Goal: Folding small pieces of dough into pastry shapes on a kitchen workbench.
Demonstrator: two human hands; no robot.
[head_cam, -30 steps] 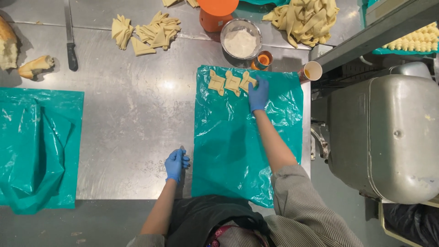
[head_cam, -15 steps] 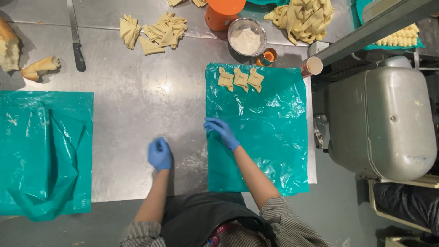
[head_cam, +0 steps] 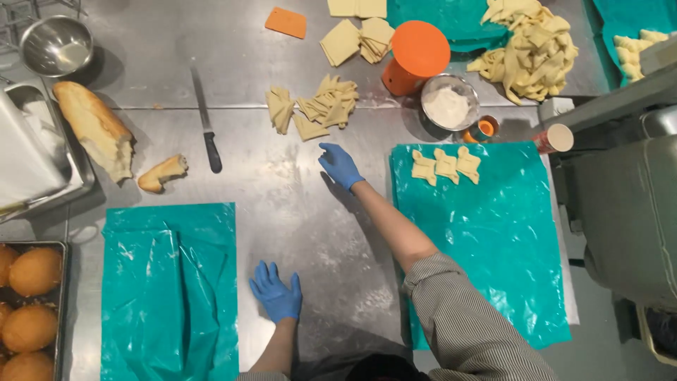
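Overhead, the view looks straight down on a steel table dusted with flour. The right hand, in a blue glove, is stretched forward across the bare metal with its fingers loosely spread and nothing held; it hangs just short of a small heap of folded dough pieces, the nearest thing to it, and does not touch them. The left hand, also gloved in blue, lies flat on the table close to the person's body, fingers splayed wide, empty, just beside the edge of a crumpled teal plastic sheet.

To the right of the reaching arm lies a second, smoother teal sheet, and near its far edge three shaped dough parcels sit side by side in a row. Beyond them stand a metal bowl of flour, an orange container and a small paper cup. A large pile of dough strips fills the far right, and flat dough squares lie near an orange scraper.

On the left, a knife lies with its black handle towards the person, next to a torn bread loaf and a broken-off crust. Round buns sit in a tray at the left edge.
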